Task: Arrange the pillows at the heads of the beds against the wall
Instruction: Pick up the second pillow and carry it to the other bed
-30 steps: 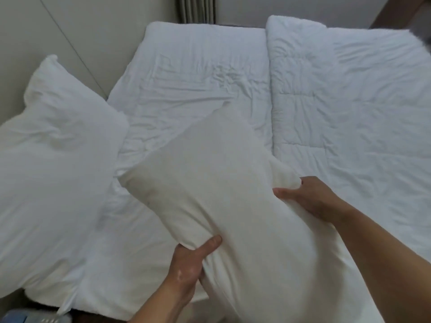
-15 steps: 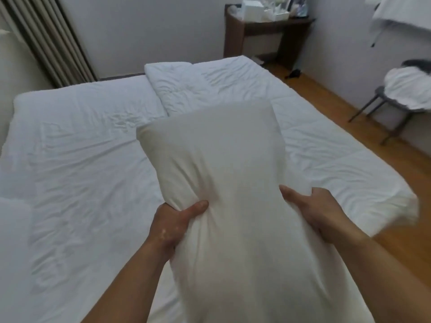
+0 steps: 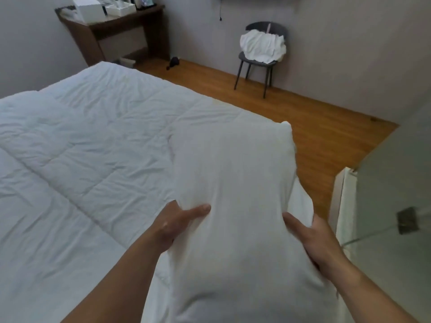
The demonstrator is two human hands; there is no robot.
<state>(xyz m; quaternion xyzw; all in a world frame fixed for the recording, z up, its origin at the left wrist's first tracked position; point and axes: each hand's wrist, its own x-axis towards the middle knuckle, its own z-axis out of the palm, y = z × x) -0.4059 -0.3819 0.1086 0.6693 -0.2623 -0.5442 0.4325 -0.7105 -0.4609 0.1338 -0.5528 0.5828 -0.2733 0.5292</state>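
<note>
White duvets [image 3: 98, 141] lie flat; I see both my left hand [image 3: 177, 223] and right hand [image 3: 313, 238] clamped on one pillow [image 3: 235, 206] — not yet placed (head wall unseen).

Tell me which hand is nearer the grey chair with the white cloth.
Right. The right hand grips the pillow's floor-side edge, below the chair in view; the left hand grips the opposite edge, over the bed.
</note>
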